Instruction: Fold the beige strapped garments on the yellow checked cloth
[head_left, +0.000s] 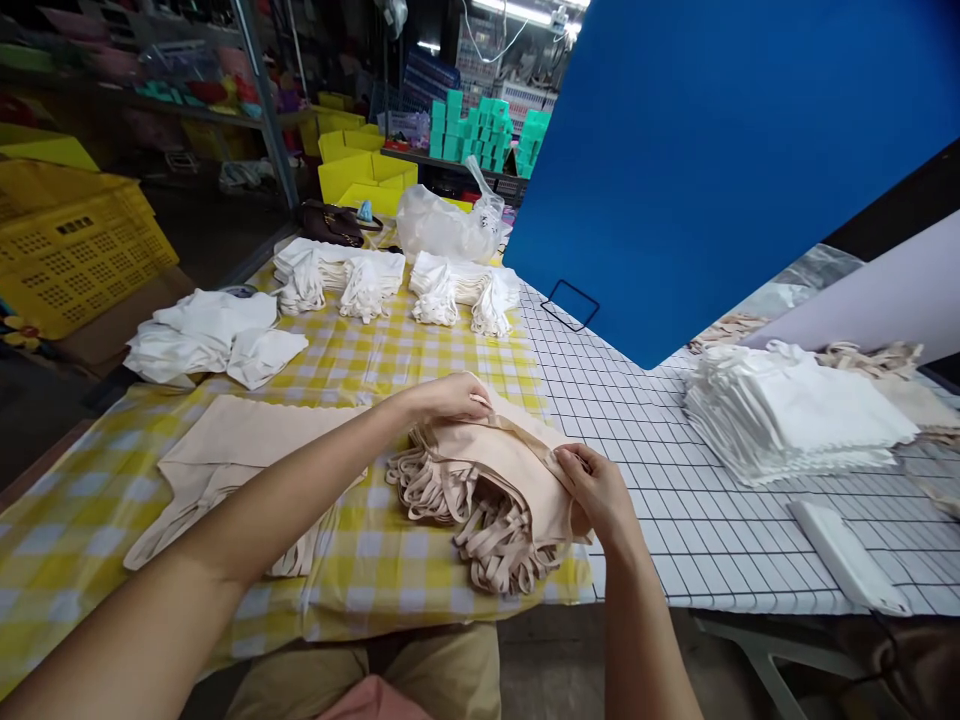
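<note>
In the middle of the table lies a stack of beige strappy tops [491,450], their looped straps bunched toward me. My left hand [454,397] is closed on the far left edge of the uppermost beige top. At the right end of the same edge, my right hand [596,482] pinches the fabric between thumb and fingers. Between the hands the edge is stretched and slightly lifted. To the left, partly hidden under my left forearm, another beige top [247,432] is spread flat with its straps toward me.
White strappy garments lie in two stacks [341,268] at the back, beside a crumpled white pile [214,335]. A plastic bag [442,225] sits behind. At right are a white garment stack [795,410], a white device [851,555] and a large blue board [697,150]. A yellow crate [82,240] stands left.
</note>
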